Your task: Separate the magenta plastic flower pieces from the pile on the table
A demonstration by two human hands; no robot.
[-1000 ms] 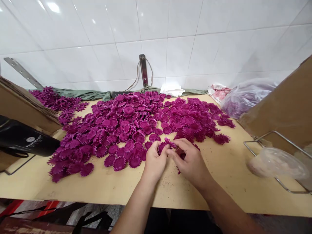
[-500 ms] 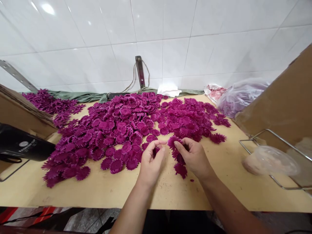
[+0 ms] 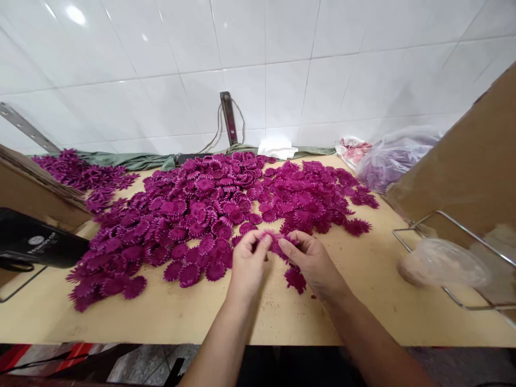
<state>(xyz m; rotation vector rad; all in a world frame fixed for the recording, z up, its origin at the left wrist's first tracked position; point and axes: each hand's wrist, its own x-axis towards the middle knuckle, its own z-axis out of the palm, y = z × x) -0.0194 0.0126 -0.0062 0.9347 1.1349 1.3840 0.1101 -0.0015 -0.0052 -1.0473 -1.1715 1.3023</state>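
A wide heap of magenta fabric flower pieces point(image 3: 209, 209) covers the wooden table point(image 3: 363, 301), with a second heap point(image 3: 318, 196) to its right. Just in front of the heaps my left hand point(image 3: 248, 263) and my right hand point(image 3: 308, 260) meet, both pinching one magenta flower piece point(image 3: 275, 243) between their fingertips. A single loose flower piece point(image 3: 295, 280) lies on the table below my right hand.
A smaller pile of magenta petals point(image 3: 80, 172) lies at the back left by a cardboard box point(image 3: 28, 188). A black bag point(image 3: 32, 244) rests at the left edge. At the right stand a wire holder with a clear bag point(image 3: 443, 260), a cardboard panel point(image 3: 463, 161) and plastic bags point(image 3: 395, 156).
My hands came apart half a second ago, each with a piece, and have now closed together again on a flower piece. The view has shifted slightly.
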